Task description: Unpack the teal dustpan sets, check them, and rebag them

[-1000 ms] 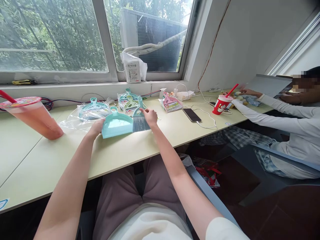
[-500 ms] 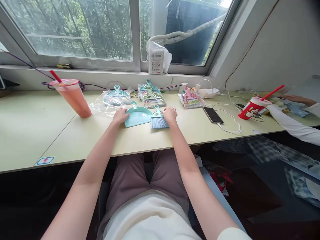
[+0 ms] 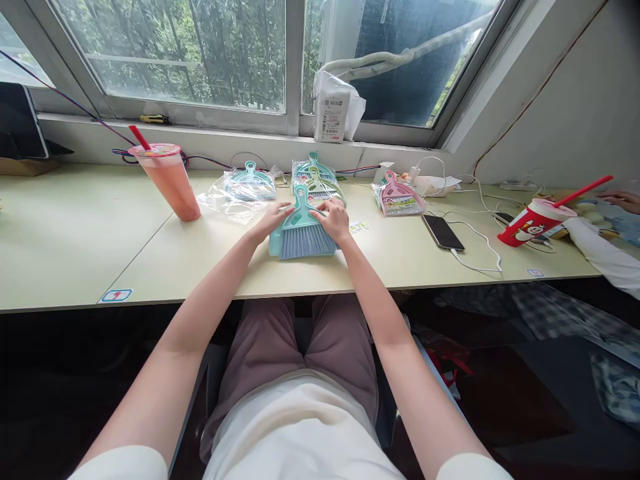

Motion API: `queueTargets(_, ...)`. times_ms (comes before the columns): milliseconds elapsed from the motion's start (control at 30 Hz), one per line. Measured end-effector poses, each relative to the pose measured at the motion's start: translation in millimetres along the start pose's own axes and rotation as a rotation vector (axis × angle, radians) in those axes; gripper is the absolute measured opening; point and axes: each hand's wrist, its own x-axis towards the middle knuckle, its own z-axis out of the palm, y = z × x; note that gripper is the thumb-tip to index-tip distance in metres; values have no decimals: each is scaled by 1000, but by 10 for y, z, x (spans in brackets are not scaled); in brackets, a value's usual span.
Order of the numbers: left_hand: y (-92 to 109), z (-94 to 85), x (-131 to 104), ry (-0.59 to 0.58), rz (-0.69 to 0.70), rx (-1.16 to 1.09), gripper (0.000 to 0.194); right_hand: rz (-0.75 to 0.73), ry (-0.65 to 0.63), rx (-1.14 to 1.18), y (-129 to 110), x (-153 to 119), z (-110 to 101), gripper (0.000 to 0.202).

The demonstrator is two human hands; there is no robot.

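Note:
A small teal hand brush [image 3: 307,243] with grey-blue bristles lies over a matching teal dustpan [image 3: 275,244], bristles towards me. Much of the dustpan is hidden under the brush; a strip shows at the left. My left hand [image 3: 273,221] grips the dustpan's left side, its fingertips close to the brush. From the right, my right hand [image 3: 334,220] is closed on the brush's upper right edge. Just behind them sit bagged brush-and-dustpan sets, one green [image 3: 320,187] and one teal [image 3: 314,165]. Another teal set [image 3: 251,181] lies to the left beside crumpled clear plastic wrap [image 3: 235,205].
A tilted-looking pink drink cup [image 3: 173,183] stands left. Towards the right are a bagged pink set [image 3: 397,195], a phone [image 3: 443,232] on a white cable and a red cup [image 3: 535,223]. Another person's sleeve [image 3: 603,248] reaches in at far right. The table's front edge [image 3: 300,295] is near me.
The brush has moved from beside the dustpan to on top of it. My two hands have come closer together. The view has shifted, so the surroundings appear further right.

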Motion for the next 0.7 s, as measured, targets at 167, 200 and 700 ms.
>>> queueTargets(167, 10, 140, -99, -239, -43, 34, 64, 124, -139, 212, 29, 5, -13, 42)
queueTargets(200, 13, 145, -108, -255, -39, 25, 64, 160, -218, 355, 47, 13, -32, 45)
queueTargets(700, 133, 159, -102, -166, -124, 39, 44, 344, -324, 872, 3, 24, 55, 50)
